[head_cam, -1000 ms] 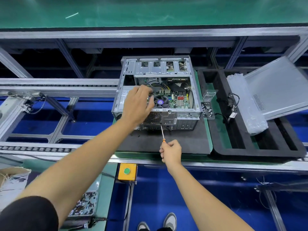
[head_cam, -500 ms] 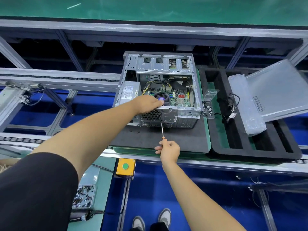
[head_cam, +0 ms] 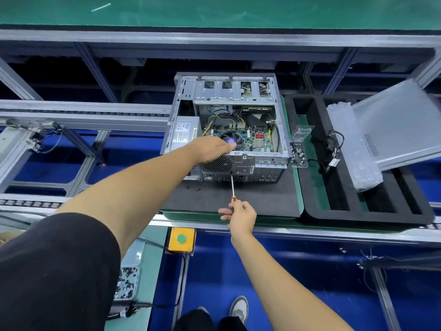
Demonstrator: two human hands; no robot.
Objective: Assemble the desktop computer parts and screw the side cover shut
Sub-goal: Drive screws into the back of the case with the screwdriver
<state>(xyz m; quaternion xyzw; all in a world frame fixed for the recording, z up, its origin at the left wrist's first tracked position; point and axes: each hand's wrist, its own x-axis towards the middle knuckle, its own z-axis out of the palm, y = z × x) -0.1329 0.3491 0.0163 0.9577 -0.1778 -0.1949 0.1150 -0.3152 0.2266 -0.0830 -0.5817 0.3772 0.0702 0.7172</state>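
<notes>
Head view: the computer case [head_cam: 226, 130] lies open side up on a dark mat [head_cam: 257, 199] on the workbench, its board, fan and cables uncovered. The left hand [head_cam: 210, 149] now rests on the case's near top edge, beside the fan [head_cam: 230, 140]; a second ago it was reaching deeper inside among the cables, so it has pulled back to steady the case. Its fingers curl over the rim and press down, close together. The right hand [head_cam: 241, 217] pinches the orange handle of a screwdriver [head_cam: 232, 187], thumb and first fingers closed on it, the other fingers loosely spread. The shaft points up at the rear panel, its tip touching or just short of a point beside the round vent; I cannot tell whether it sits in a screw. That hand has barely moved. My reading: the work inside has paused and a rear-panel screw is being driven.

The side cover [head_cam: 401, 125] leans tilted against the black foam tray [head_cam: 367, 218] to the right, well apart from the case, so closing is not yet begun. Two small dark screws [head_cam: 192, 188] lie loose on the mat just left of the shaft. A clear box of screws [head_cam: 298, 151] stands just beside the case's right corner. The mat in front of the rear panel gives the screwdriver room; the bench's front rail runs just under the right hand.
</notes>
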